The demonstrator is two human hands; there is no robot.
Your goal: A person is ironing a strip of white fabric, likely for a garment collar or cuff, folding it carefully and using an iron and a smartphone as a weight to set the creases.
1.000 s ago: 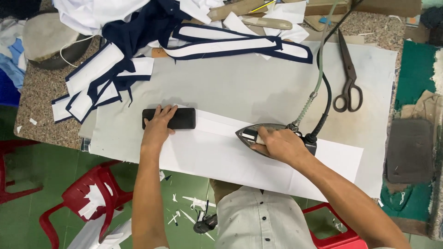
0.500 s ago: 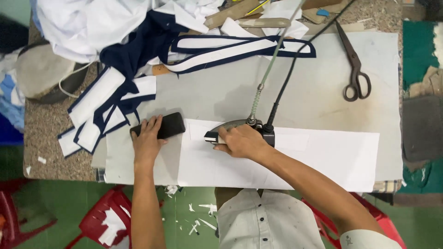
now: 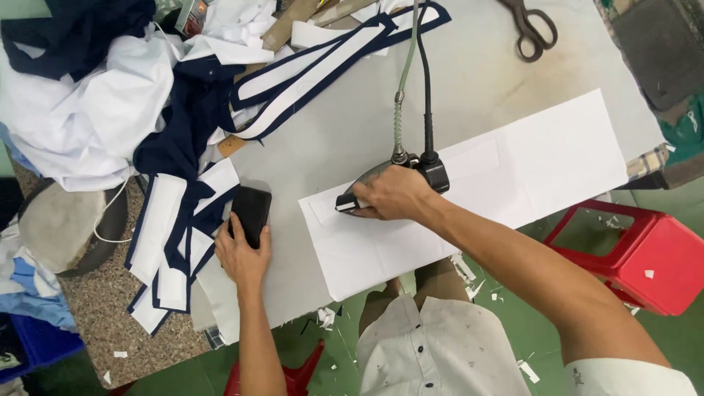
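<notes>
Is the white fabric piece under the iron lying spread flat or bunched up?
Spread flat. The white fabric piece lies smooth across the table, edges straight, with the iron resting on its left end under the right hand.

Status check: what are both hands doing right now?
Right hand gripping iron on white sheet. Left hand on black phone beside fabric strips. Cords run up from iron; scissors lie apart.
</notes>
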